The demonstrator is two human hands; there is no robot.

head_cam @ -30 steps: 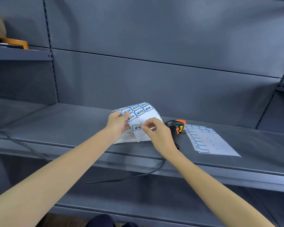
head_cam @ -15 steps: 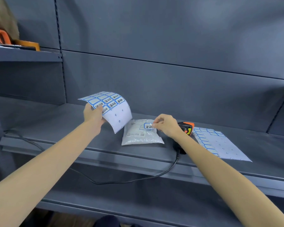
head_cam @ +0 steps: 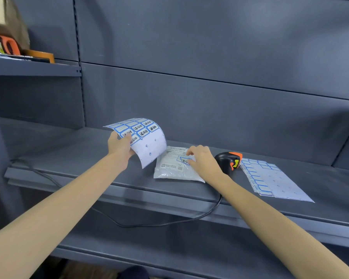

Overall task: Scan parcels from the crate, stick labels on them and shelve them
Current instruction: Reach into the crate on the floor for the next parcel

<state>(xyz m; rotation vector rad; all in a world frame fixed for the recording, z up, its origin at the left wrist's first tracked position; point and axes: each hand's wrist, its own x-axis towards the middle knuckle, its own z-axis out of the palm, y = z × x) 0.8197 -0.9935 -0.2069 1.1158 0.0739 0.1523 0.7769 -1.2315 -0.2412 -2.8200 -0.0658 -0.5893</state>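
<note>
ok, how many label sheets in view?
2 spots: one curled sheet gripped in the left hand; a flat one on the shelf, right of the scanner, possibly a stack.

The curled white sheet of blue-bordered stickers [head_cam: 143, 135] carries handwritten black Chinese characters, seemingly "退回件". The white plastic parcel bag [head_cam: 174, 166] bears a printed shipping label and a small code, too blurred to read.
</note>
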